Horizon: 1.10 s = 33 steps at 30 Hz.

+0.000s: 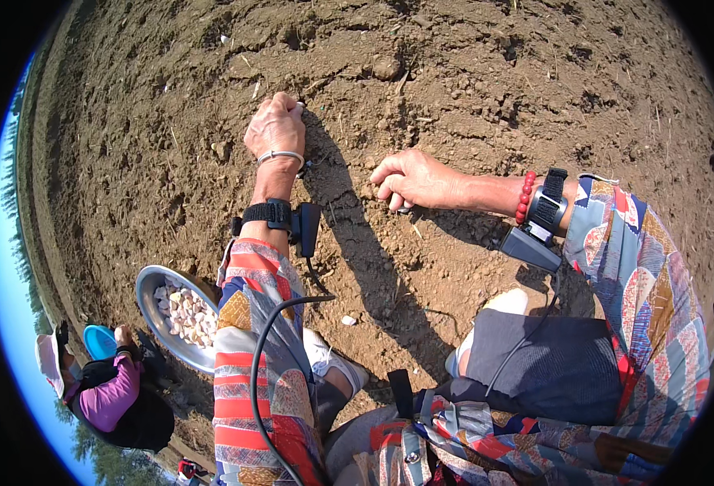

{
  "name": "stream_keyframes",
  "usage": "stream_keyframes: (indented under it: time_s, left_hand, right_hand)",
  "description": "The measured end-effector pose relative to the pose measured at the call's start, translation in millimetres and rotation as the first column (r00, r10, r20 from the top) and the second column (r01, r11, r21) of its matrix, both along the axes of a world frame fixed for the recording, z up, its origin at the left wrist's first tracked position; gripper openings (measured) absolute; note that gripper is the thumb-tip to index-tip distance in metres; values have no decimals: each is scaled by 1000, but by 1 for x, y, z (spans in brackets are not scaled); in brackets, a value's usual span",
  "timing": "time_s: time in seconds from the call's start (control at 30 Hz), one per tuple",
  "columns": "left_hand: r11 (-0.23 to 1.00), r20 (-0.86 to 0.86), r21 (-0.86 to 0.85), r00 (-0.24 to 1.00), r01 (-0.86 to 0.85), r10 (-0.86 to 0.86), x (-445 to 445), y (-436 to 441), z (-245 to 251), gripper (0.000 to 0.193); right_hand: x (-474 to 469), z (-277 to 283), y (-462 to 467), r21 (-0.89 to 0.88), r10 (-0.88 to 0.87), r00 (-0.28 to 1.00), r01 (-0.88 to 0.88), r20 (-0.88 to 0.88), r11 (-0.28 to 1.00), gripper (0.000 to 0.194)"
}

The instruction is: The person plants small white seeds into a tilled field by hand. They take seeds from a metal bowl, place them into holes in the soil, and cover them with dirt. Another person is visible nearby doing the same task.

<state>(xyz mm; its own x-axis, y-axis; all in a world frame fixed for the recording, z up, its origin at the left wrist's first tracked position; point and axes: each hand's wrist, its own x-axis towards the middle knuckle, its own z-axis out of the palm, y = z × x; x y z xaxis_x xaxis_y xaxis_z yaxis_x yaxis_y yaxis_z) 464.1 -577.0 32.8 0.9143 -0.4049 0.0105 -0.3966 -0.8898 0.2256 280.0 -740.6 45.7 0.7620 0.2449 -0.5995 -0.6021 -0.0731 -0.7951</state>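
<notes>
My left hand (276,124) is lowered to the loose soil (345,79), its fingers bent inward around a pale piece, seemingly a garlic clove (299,108), of which only the edge shows. To the right, my right hand (418,179) is held low over the ground with its fingers curled. Another pale piece (403,209) peeks out below those fingers; whether it is gripped or lies on the soil is unclear. Beside my left forearm, a metal basin (144,304) holds many pale cloves (187,313). My sleeve covers part of the basin.
A single clove (348,320) lies on the soil between my shoes. Black cables (260,364) run from the wrist devices along my arms. At the left, another person (111,389) in a hat crouches near a blue basin (99,341). A stone (386,67) sits ahead.
</notes>
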Motion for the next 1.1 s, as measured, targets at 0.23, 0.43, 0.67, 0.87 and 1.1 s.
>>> stream_keyframes:
  time_s: [0.23,0.43,0.67,0.87,1.1]
  left_hand:
    - [980,-104,199,995,23,-2,21,-9,10,22]
    - [978,-129,-138,976,157,-175,-32,54,32,10]
    - [992,-221,25,968,125,-116,-59,98,33,12]
    - [985,-68,-21,982,173,-174,-64,92,27,16]
    - [991,-182,76,979,106,-91,-50,84,26,17]
  right_hand:
    - [7,5,3,-13,36,999,-37,-41,999,32]
    - [4,6,1,-42,56,998,-57,-25,997,35]
    - [3,4,5,-60,129,992,-129,-14,990,38]
    - [1,14,6,-45,122,991,-124,-55,991,36]
    - [0,22,5,-54,120,990,-124,-73,991,34]
